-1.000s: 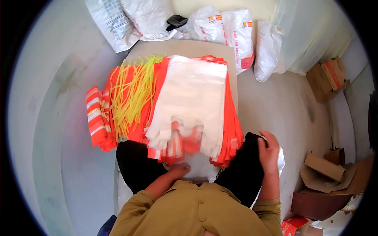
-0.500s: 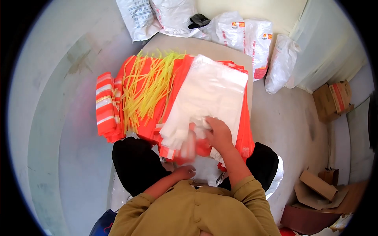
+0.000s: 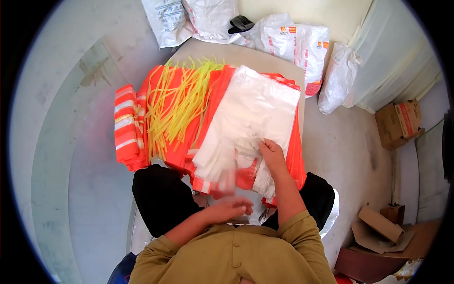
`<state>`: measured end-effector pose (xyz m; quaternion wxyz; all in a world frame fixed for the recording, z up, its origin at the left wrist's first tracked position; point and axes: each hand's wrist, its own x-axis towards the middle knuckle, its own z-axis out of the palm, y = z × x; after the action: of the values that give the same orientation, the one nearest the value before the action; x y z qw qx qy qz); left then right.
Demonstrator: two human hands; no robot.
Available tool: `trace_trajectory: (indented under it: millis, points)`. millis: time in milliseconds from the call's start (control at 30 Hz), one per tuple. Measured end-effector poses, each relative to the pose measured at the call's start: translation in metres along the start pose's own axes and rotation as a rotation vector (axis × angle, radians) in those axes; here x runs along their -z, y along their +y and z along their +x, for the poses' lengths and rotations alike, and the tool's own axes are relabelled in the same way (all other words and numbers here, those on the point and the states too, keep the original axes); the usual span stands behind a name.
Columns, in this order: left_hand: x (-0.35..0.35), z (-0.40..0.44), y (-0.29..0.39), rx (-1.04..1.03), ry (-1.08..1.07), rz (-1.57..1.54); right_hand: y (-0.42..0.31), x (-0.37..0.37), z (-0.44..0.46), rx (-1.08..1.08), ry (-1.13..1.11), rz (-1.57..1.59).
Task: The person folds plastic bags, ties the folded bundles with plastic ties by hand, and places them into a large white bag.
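Note:
A stack of thin white plastic sheets or bags [image 3: 257, 102] lies over red-orange ones [image 3: 295, 156] on a small table before me. My right hand [image 3: 273, 155] pinches the lifted near edge of a white one between thumb and fingers. A red-and-white flap below it is smeared by motion. My left hand [image 3: 229, 209] hovers at the table's near side, close to my lap, its fingers loosely stretched and holding nothing I can see. Left of the white stack, long yellow strips [image 3: 182, 104] lie spread over more red material.
A folded red-and-white striped bundle [image 3: 125, 124], tied with a yellowish band, sits at the left edge. White sacks [image 3: 279, 38] stand behind the table [image 3: 189, 54], with a black item [image 3: 240, 24] on them. Cardboard boxes [image 3: 399, 123] are at the right.
My left hand has risen and moved right, its fingers extending. My right hand has shifted slightly right, with the white edge pinched in it.

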<state>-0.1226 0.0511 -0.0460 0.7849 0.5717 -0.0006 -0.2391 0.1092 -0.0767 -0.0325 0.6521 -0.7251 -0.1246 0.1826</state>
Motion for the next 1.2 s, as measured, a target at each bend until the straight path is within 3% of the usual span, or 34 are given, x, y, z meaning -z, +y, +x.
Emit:
trace_trajectory:
  millis: [67,133,200,600,767,900,1067,1200]
  points:
    - [0.010,-0.001,0.032,-0.206,0.176,0.037,0.004,0.001,0.001,0.042,0.002,-0.037]
    - [0.020,-0.002,0.067,-0.257,0.437,-0.134,0.005,0.001,0.001,0.002,0.012,-0.021]
    - [0.034,0.012,0.093,-0.423,0.650,0.009,0.006,0.001,0.001,-0.013,0.022,-0.009]
    - [0.086,0.065,0.136,-0.279,0.661,-0.208,0.000,0.007,-0.002,-0.091,-0.052,0.079]
    - [0.089,0.061,0.133,-0.106,0.619,0.168,0.006,0.004,0.000,-0.055,-0.047,0.167]
    - [0.073,0.049,0.131,-0.104,0.705,0.576,0.007,0.000,-0.005,0.113,0.028,-0.035]
    - [0.071,0.031,0.115,-0.196,0.820,0.421,-0.030,-0.006,-0.038,0.631,0.088,-0.646]
    - [0.068,0.014,0.105,-0.199,0.852,0.393,-0.027,-0.005,-0.048,0.745,-0.038,-0.821]
